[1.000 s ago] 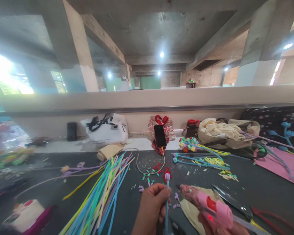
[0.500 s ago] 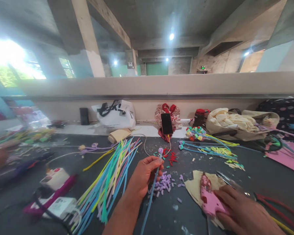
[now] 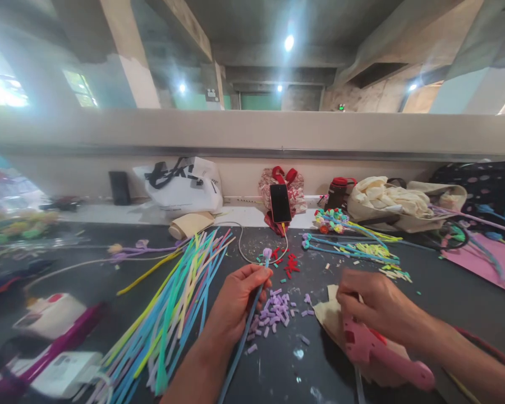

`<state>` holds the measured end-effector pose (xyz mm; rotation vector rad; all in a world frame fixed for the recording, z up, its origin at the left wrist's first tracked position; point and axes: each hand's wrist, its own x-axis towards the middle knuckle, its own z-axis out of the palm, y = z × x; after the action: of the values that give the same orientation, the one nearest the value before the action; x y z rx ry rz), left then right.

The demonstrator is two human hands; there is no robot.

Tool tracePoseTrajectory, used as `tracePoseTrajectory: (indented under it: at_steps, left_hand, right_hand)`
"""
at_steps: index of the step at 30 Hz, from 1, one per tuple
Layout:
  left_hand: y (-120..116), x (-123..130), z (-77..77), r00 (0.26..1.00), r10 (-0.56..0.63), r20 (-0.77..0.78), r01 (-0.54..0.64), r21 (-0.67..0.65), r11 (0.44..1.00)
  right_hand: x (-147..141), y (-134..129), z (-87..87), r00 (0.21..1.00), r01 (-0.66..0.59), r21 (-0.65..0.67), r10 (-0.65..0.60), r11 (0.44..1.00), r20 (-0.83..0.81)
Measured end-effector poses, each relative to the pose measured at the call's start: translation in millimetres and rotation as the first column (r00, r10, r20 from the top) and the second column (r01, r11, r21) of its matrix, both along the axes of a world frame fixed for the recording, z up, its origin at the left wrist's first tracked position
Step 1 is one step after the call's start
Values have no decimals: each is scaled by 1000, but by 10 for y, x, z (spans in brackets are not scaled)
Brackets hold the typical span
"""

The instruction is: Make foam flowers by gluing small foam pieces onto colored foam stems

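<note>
Near the centre, my left hand [image 3: 240, 297] pinches a blue stem [image 3: 246, 331] with a small lilac bud [image 3: 267, 255] at its upper end. My right hand [image 3: 372, 300] is at the pink glue gun [image 3: 382, 353], over its front part, with fingers bent downward; the fingertips are partly hidden. The gun lies on a beige cloth-like piece [image 3: 330, 314]. Between my hands many short lilac pieces [image 3: 278, 308] lie scattered, with red pieces [image 3: 292, 262] beyond them.
A bundle of coloured stems [image 3: 172, 303] lies to the left, beside a white charger [image 3: 67, 370]. A phone [image 3: 280, 203] stands at the back centre. Blue stems [image 3: 345, 252] and yellow pieces [image 3: 372, 251] lie back right, near a pink sheet [image 3: 488, 261].
My right hand has moved forward and left, from the gun's rear to over its front. The gun's handle now shows. My left hand keeps the stem. The view has shifted slightly.
</note>
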<state>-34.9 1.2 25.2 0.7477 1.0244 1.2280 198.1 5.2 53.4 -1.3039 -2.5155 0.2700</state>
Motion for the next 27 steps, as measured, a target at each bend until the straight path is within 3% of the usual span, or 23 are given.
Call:
tracePoseTrajectory:
  at_steps: [4, 8, 15, 21, 27]
  left_hand:
    - [-9, 46, -33, 1000, -24, -5, 24, 7, 1000]
    - [-9, 28, -33, 1000, -19, -17, 19, 16, 1000]
    - [16, -13, -50, 1000, 23, -21, -22, 37, 999]
    - [10, -29, -47, 999, 25, -22, -24, 49, 999]
    - [12, -19, -41, 999, 35, -6, -35, 37, 999]
  right_hand:
    - [-149, 311, -75, 995, -83, 63, 79, 995, 61]
    - [-329, 569, -193, 974, -211, 1, 210, 978, 83]
    - [-624, 679, -419, 942, -321, -68, 326, 945, 78]
    - [-849, 724, -585, 946, -318, -100, 323, 943, 35]
    - [-839, 784, -532, 963, -237, -234, 195, 943, -188]
